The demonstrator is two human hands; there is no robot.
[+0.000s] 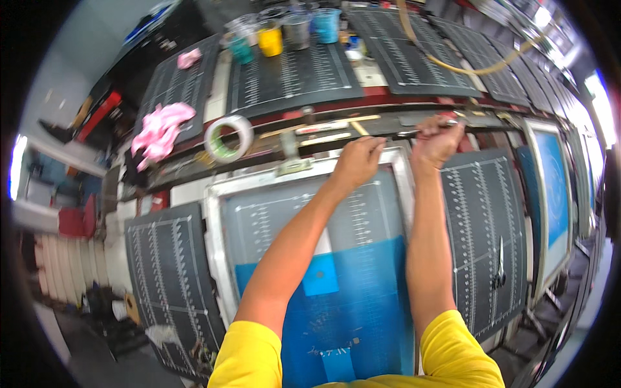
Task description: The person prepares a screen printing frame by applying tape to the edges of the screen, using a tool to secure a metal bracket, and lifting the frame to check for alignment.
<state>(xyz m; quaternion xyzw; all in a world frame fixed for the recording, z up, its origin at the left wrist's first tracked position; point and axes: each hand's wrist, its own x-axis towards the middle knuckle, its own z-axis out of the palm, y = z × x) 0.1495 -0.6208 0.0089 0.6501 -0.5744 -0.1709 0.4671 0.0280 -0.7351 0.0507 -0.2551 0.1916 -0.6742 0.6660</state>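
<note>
A screen-printing frame (215, 249) with a blue-coated mesh lies in front of me, beneath my forearms. My left hand (358, 161) is closed above the frame's far bar, toward its right end. What its fingers hold, if anything, is hidden. Just beyond the frame's far right corner, my right hand (438, 143) is closed around something with shiny metal showing at the fingers; its kind cannot be made out. A metal clamp (292, 158) sits at the middle of the far bar. Beyond it, pens and thin sticks (326, 132) lie on the rail.
A tape roll (228, 139) and pink cloth (163, 131) lie at the far left. Plastic cups of ink (270, 39) stand on a far board. Scissors (500, 264) rest on the right-hand dark board (479, 213). Another blue screen frame (550, 187) stands farther right. A yellowish hose (446, 64) loops above the far boards.
</note>
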